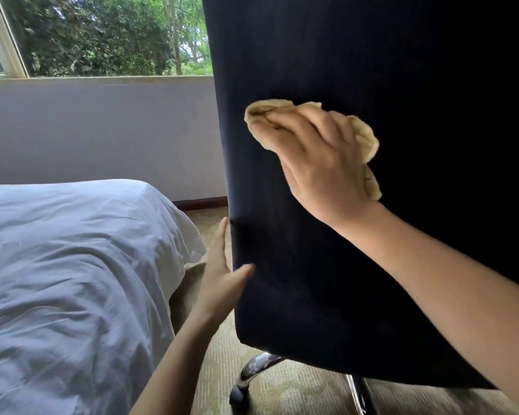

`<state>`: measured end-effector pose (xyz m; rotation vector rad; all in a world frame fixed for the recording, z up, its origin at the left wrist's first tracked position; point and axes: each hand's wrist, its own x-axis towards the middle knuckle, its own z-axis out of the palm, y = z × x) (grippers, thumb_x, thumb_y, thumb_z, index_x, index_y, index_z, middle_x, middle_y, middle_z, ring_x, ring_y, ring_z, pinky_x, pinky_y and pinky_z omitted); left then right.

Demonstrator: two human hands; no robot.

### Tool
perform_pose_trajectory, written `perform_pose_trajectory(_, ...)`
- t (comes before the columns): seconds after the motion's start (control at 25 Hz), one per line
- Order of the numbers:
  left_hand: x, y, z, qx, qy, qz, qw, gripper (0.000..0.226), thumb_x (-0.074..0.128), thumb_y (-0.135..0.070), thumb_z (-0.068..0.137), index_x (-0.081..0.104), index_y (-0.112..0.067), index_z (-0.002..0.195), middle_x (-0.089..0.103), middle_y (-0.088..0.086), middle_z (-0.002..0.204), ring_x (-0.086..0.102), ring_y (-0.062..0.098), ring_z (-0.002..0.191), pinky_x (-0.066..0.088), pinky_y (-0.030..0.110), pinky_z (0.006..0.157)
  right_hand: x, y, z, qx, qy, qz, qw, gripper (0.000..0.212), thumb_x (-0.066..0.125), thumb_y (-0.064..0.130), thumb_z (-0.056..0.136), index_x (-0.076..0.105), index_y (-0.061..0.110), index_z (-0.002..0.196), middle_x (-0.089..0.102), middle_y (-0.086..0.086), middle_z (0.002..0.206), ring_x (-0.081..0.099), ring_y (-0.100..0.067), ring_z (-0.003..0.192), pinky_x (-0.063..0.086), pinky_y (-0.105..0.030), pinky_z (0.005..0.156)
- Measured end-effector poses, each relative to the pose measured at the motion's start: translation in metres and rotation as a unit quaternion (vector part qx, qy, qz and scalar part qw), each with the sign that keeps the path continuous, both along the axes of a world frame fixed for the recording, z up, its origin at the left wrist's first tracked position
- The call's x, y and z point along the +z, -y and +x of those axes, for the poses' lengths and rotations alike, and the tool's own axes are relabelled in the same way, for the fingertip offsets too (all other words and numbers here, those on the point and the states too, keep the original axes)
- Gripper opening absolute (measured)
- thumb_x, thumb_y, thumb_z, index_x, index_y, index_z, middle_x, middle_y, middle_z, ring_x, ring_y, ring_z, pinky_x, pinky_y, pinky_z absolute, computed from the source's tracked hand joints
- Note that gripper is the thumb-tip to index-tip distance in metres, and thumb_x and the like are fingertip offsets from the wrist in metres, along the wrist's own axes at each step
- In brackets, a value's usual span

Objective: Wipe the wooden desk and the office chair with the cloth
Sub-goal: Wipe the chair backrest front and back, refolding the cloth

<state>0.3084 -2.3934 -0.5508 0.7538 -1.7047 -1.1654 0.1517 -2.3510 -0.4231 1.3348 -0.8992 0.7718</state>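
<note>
The office chair's dark navy backrest (372, 235) fills the right half of the view, seen from behind. My right hand (318, 157) presses a crumpled beige cloth (367, 139) flat against the upper left of the backrest, fingers spread over it. My left hand (222, 280) holds the backrest's left edge lower down, thumb on the rear face and fingers along the side. The wooden desk is not in view.
A bed with a white duvet (72, 280) stands close on the left. The chair's chrome base and a caster (243, 387) rest on beige carpet (282, 393). A grey wall and a window (96, 37) lie behind.
</note>
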Motion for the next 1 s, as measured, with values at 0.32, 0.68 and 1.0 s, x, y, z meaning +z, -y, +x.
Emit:
perform_pose_trajectory(0.32, -0.025, 0.016, -0.012, 0.004, -0.023, 0.015, 1.000, 0.098, 0.046, 0.000, 0.058, 0.019, -0.058, 0.132, 0.041, -0.021, 0.138, 0.043, 0.003, 0.128, 0.041, 0.043, 0.106, -0.032, 0.013, -0.003, -0.004, -0.078, 0.079, 0.994, 0.019, 0.058, 0.010, 0.094, 0.073, 0.016, 0.103, 0.071, 0.002, 0.096, 0.065, -0.018, 0.085, 0.047, -0.029, 0.078)
perform_pose_trajectory(0.68, -0.013, 0.010, -0.006, 0.012, 0.026, 0.016, 0.999, 0.095, 0.043, 0.023, 0.078, 0.015, -0.043, 0.141, 0.042, -0.007, 0.142, 0.043, 0.005, 0.129, 0.039, 0.022, 0.105, -0.157, -0.031, -0.045, -0.047, -0.319, 0.345, 0.882, 0.030, 0.044, 0.009, 0.094, 0.070, 0.023, 0.091, 0.067, 0.010, 0.089, 0.061, -0.009, 0.085, 0.049, -0.023, 0.083)
perform_pose_trajectory(1.0, -0.014, 0.004, -0.004, -0.014, 0.037, 0.007, 0.999, 0.099, 0.043, 0.023, 0.077, 0.005, -0.036, 0.147, 0.037, -0.011, 0.144, 0.039, -0.002, 0.126, 0.034, 0.015, 0.104, -0.060, -0.040, -0.055, 0.008, -0.234, 0.215, 0.948, 0.028, 0.047, 0.008, 0.098, 0.074, 0.014, 0.100, 0.071, 0.001, 0.099, 0.067, -0.017, 0.084, 0.051, -0.030, 0.078)
